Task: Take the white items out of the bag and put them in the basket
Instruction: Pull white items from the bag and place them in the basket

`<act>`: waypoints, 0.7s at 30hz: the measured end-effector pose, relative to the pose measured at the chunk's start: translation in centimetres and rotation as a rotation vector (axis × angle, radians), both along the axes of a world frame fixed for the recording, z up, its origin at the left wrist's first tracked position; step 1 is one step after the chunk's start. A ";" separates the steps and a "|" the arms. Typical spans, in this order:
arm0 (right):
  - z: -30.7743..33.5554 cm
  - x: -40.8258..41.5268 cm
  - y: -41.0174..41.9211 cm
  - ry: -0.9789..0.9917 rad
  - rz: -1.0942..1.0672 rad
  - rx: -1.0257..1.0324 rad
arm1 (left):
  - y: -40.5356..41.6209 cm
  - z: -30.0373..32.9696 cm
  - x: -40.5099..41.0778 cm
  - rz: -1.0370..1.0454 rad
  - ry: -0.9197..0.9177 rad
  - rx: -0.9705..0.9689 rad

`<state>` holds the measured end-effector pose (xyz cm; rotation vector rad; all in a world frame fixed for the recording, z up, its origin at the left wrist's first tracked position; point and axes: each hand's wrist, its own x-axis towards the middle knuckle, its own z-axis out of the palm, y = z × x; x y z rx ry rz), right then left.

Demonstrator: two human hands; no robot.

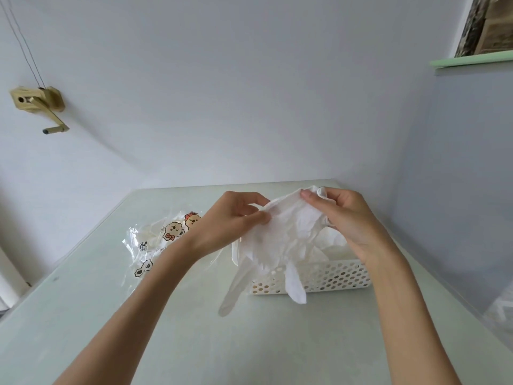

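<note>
A white thin glove (283, 240) hangs in the air above the white perforated basket (333, 276), its fingers dangling down past the basket's front wall. My left hand (236, 218) pinches the glove's cuff on the left and my right hand (347, 218) pinches it on the right, so the cuff is held between them. More white material lies inside the basket behind the glove. The clear plastic bag (155, 240) with cartoon animal prints lies flat on the table to the left of my left hand, with pale contents showing through.
The pale table (194, 329) stands against a white wall. A brass crank fitting (39, 104) is fixed on the wall at far left. A green ledge (472, 62) juts out at upper right. Something clear and crumpled (499, 309) lies beyond the table's right edge.
</note>
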<state>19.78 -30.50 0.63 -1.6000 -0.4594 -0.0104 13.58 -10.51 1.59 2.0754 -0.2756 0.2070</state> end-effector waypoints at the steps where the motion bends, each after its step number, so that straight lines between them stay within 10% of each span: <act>1: 0.2 -0.1 -0.1 -0.025 -0.007 0.000 | 0.2 0.0 0.1 0.000 0.006 0.018; 21: 2.7 1.2 -3.6 -0.182 -0.342 0.063 | 0.7 1.5 2.2 -0.038 0.120 -0.226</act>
